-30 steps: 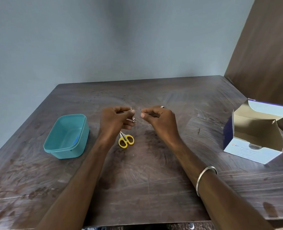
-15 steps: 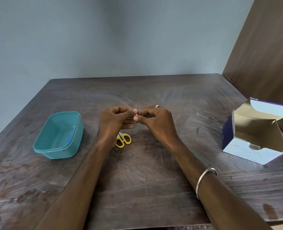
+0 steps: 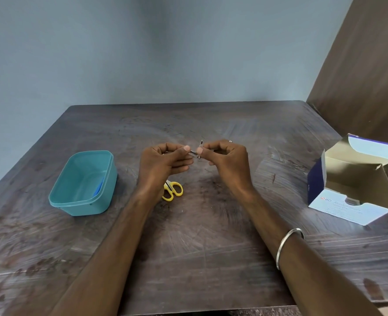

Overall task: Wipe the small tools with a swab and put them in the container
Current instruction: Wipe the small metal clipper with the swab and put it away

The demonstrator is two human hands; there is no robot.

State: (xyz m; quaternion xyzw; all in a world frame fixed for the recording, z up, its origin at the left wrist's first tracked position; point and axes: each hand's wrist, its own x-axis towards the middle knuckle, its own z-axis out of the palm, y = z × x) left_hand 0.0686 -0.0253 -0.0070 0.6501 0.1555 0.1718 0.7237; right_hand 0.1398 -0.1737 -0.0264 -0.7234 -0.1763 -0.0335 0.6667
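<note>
Dark table (image 3: 211,258), teal container (image 3: 83,185) (left), scissors (image 3: 173,190), box (image 3: 352,190)

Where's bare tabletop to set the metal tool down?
Free: the table between the forearms, and the stretch between right hand and swab box. Crowded: under the left hand, where yellow scissors lie near the teal container.

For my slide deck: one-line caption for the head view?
Both hands, left hand and right hand, pinch a small metal tool above the table, teal container alongside.

head cam, fwd-down, near table (image 3: 188,258)
</note>
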